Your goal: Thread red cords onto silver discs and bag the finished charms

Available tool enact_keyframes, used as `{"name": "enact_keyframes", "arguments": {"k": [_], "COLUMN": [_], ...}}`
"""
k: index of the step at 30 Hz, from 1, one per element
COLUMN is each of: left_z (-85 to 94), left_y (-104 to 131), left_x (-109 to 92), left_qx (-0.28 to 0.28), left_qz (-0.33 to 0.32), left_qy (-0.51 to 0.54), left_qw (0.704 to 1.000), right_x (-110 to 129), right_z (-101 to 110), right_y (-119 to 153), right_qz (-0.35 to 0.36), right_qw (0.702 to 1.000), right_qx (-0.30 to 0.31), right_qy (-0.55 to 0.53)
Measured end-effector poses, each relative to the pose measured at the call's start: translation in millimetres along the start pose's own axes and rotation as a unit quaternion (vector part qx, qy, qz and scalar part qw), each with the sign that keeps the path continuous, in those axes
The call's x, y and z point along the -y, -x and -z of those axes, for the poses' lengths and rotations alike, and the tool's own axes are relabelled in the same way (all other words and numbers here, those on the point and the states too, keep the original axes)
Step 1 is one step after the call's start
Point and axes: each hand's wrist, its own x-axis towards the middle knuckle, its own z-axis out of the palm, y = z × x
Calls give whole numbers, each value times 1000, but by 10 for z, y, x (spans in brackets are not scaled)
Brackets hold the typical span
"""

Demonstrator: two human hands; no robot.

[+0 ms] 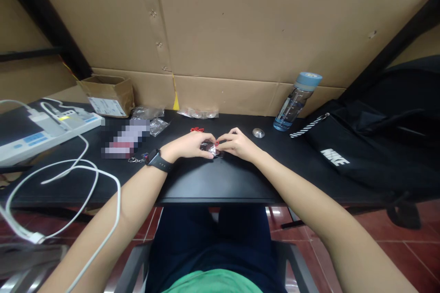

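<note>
My left hand is closed round a shiny, clear rounded piece just above the black table. My right hand meets it from the other side, fingertips pinched on a small red bit at the piece's edge. Whether the red bit is tied to the piece or loose, I cannot tell, as my fingers partly cover both. Behind my left hand lies a bunch of red cord. To the right of my right hand, a clear domed shell rests on the table.
A water bottle and a black bag stand at right. Plastic packets lie along the cardboard wall. At left are a small carton, a power strip, a looped white cable and a keychain.
</note>
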Motion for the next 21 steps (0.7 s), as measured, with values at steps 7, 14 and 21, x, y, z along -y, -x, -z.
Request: {"name": "enact_keyframes", "arguments": {"k": [7, 14, 21], "left_z": [-48, -54, -70], "left_y": [-23, -20, -38], "left_x": [64, 72, 83], "left_qx": [-32, -33, -24], "left_qz": [-1, -6, -14], "left_qy": [-3, 40, 64], "left_qw": [999, 999, 998], "right_x": [19, 4, -7], "right_z": [52, 5, 12], "right_y": [16, -6, -23], "right_qz": [5, 1, -35], "right_qw": [1000, 999, 999], "right_qx": [12, -30, -24], "right_qy": [-14, -15, -32]}}
